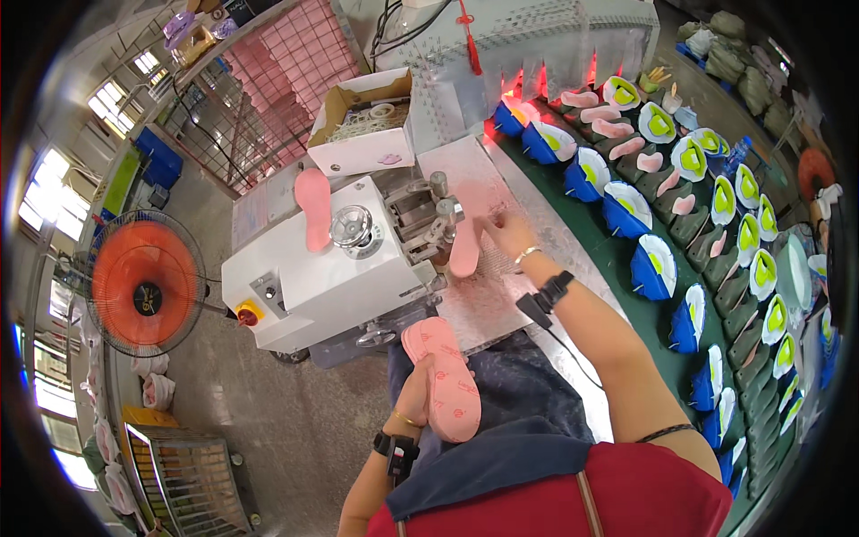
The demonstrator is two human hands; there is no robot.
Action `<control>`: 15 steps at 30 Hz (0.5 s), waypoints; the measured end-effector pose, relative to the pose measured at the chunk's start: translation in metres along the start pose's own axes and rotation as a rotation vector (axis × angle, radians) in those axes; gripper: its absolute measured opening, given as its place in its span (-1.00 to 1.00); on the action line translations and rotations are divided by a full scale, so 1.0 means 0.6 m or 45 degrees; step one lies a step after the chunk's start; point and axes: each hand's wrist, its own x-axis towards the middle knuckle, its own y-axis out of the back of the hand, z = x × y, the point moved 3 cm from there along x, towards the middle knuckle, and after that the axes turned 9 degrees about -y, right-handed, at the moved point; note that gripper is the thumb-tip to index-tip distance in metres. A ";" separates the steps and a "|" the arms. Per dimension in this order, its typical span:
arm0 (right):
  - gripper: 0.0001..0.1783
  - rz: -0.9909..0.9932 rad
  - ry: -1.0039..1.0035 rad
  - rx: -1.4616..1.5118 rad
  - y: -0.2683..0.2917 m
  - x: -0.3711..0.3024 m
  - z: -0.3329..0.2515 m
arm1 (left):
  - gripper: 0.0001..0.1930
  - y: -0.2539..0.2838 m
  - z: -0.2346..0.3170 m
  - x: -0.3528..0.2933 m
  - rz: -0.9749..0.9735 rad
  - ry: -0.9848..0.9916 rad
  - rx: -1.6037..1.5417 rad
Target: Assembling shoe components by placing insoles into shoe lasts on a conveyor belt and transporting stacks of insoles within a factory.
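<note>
A stack of pink insoles (454,394) with red print rests over my lap, and my left hand (413,394) is closed around its inner edge. Farther out, my right hand (512,234) pinches the right edge of a single pink insole (464,249). That insole lies against the metal rollers (445,213) of a white machine (331,268), above a dusty work plate (490,295). My right fingertips are partly blurred against the pink. Another pink insole (313,210) lies on top of the machine, left of its round dial (352,226).
A cardboard box (362,121) stands behind the machine. On the right, a green conveyor (617,259) carries blue-and-white shoe uppers (653,268) and pink insoles. At left are an orange fan (146,295) and a metal cart (188,474). Red light glows at the conveyor's far end.
</note>
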 end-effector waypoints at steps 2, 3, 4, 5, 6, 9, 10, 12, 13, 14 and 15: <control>-0.53 -0.121 -0.105 0.137 -0.044 0.025 0.010 | -0.51 0.000 0.006 -0.009 0.010 0.022 0.009; -0.52 0.065 -0.063 0.270 -0.057 0.054 0.032 | -0.49 -0.007 0.005 -0.012 0.003 0.062 0.023; -0.51 0.239 -0.020 0.400 -0.065 0.070 0.044 | -0.49 -0.009 0.003 -0.010 0.022 0.075 0.020; -0.56 0.013 -0.173 0.616 -0.070 0.054 0.003 | -0.50 0.011 0.008 -0.018 0.151 0.009 0.032; -0.61 -0.193 -0.351 0.813 -0.053 0.035 -0.031 | -0.52 0.028 0.009 -0.024 0.264 -0.035 0.051; -0.71 0.059 -0.223 0.922 0.011 0.068 0.050 | -0.63 0.036 0.006 -0.001 0.278 -0.024 0.055; -0.73 0.071 -0.240 1.035 0.053 0.048 0.050 | -0.63 0.031 0.010 -0.005 0.299 -0.017 0.053; -0.74 0.286 -0.207 1.040 0.168 0.004 0.135 | -0.70 -0.007 0.015 0.009 0.243 -0.050 0.180; -0.71 0.351 -0.152 0.964 0.235 -0.026 0.183 | -0.68 -0.003 0.027 0.018 -0.094 -0.613 1.056; -0.73 0.469 -0.280 0.895 0.297 -0.065 0.235 | -0.66 0.006 0.020 0.015 -0.514 -1.230 1.858; -0.74 0.614 -0.418 0.823 0.369 -0.107 0.290 | -0.59 0.031 0.010 0.030 -0.588 -0.938 1.868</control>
